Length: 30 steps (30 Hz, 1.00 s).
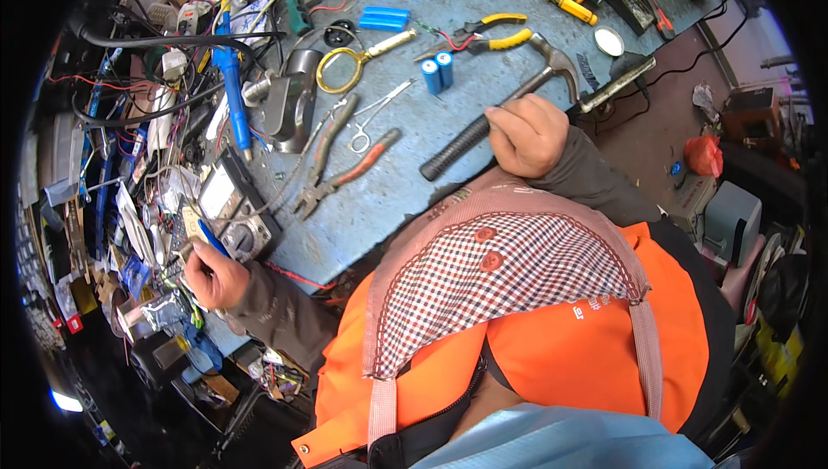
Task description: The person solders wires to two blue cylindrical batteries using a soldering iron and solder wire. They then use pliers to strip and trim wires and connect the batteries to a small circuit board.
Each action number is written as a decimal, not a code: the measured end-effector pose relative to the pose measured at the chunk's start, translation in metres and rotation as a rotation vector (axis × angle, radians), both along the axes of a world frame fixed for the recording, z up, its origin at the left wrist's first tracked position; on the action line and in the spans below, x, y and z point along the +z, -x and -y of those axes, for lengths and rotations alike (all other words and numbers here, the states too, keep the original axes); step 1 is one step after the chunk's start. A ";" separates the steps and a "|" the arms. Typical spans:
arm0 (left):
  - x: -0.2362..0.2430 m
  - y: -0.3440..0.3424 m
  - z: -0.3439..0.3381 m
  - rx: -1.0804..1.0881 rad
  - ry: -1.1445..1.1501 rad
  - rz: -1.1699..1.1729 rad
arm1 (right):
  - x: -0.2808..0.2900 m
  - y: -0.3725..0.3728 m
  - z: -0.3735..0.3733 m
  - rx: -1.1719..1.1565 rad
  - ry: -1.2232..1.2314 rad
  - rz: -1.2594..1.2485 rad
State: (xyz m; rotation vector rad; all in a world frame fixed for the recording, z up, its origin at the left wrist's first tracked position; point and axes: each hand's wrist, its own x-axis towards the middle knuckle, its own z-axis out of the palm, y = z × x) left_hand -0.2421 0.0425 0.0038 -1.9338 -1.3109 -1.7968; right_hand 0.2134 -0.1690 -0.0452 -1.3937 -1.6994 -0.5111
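Note:
My left hand (217,279) is closed at the left edge of the bench, in front of a multimeter (244,236). A slim blue strip (212,239) shows right beside its fingers. What those fingers hold, if anything, I cannot make out. My right hand (530,136) is curled into a fist against the black grip of a claw hammer (457,147). Its fingers are not wrapped round the grip, and the inside of the fist is hidden. Pliers with worn red handles (332,176) lie between my hands. Two blue cylindrical cells (437,74) stand upright beyond the hammer.
A gold-rimmed magnifying glass (341,70), scissor-like clamps (375,115) and yellow-handled pliers (500,31) lie on the blue bench (384,197). More blue cells (384,18) lie farther back. A blue soldering iron (231,89) stands among cables at left. Screwdrivers (565,5) lie at the back right.

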 end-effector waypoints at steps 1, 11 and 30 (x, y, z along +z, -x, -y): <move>0.005 -0.003 0.001 -0.006 0.028 -0.022 | 0.001 -0.002 0.002 0.003 -0.009 0.001; 0.119 -0.082 0.069 -0.336 0.263 0.140 | -0.007 -0.007 0.006 0.090 -0.069 -0.041; 0.043 -0.262 0.000 -0.857 0.830 0.303 | 0.060 -0.049 0.028 0.477 0.460 -0.882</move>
